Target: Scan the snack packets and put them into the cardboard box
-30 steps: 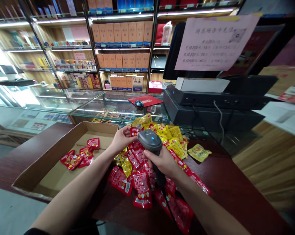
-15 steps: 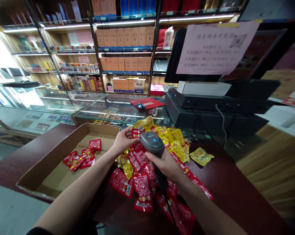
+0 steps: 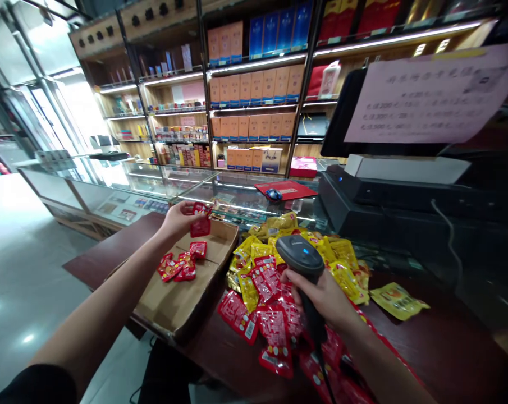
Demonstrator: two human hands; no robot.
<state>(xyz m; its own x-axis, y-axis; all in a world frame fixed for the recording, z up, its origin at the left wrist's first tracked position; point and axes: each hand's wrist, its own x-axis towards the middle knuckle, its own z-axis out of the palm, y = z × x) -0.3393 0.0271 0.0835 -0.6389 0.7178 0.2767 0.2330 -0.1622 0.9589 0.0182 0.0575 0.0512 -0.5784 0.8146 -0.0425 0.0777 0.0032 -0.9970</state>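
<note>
My left hand (image 3: 179,223) pinches a red snack packet (image 3: 200,223), held up above the far end of an open cardboard box (image 3: 161,306). Several other red packets (image 3: 185,266) lie on the bottom of that box. My right hand (image 3: 316,292) is wrapped round the handle of a dark grey barcode scanner (image 3: 301,257), whose blue light is on and whose cable runs down toward me. Beneath and around the scanner spreads a pile of red packets (image 3: 274,331) and yellow packets (image 3: 342,255). A single yellow packet (image 3: 399,300) lies apart on the right.
Behind the pile is a glass display counter (image 3: 232,188) with a mouse (image 3: 274,194) on a red mat (image 3: 298,189). A monitor bearing a paper sign (image 3: 422,101) and a black till (image 3: 371,196) stand at the right. Shelves of boxes (image 3: 254,87) line the back.
My left hand has moved left from the pile, carrying a red packet over the cardboard box. The right hand still grips the scanner above the pile. The view has turned left.
</note>
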